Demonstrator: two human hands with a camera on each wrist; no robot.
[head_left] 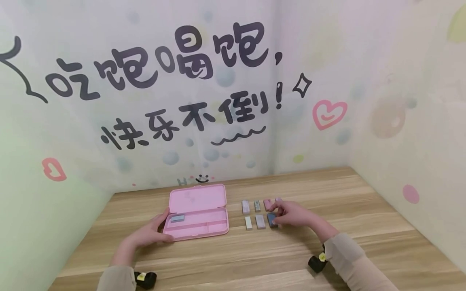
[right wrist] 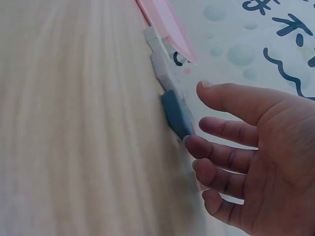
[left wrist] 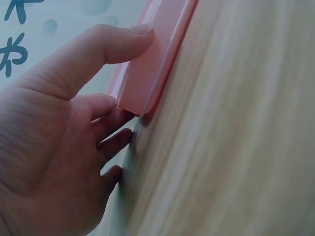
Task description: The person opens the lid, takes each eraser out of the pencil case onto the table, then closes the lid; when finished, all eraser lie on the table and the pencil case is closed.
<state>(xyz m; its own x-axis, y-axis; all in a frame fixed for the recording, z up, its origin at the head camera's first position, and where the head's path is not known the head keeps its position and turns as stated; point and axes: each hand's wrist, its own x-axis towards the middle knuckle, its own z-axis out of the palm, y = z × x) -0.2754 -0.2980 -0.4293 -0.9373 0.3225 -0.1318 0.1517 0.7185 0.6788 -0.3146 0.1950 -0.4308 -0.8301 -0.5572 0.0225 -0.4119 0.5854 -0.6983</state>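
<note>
A pink pencil case (head_left: 212,233) lies with its lid raised at the back. My left hand (head_left: 151,232) holds its left end, thumb on the front wall (left wrist: 142,73) and fingers round the side. One grey-blue eraser (head_left: 178,218) lies in the long rear compartment. Over the right end of two rows of eraser-like blocks hovers my right hand (head_left: 293,213), fingers loosely bent and thumb apart from them. Nearest to it is a dark blue block (right wrist: 174,113), close to the fingertips but not gripped. A pink block (head_left: 267,204) and a lilac block (head_left: 278,199) are partly hidden behind this hand.
The back row also has a pale lilac block (head_left: 245,207) and a grey-green block (head_left: 257,206). In front stand a white block (head_left: 248,223) and a light grey-lilac block (head_left: 260,222). A printed wall sheet (head_left: 233,161) rises behind the wooden table (head_left: 218,262).
</note>
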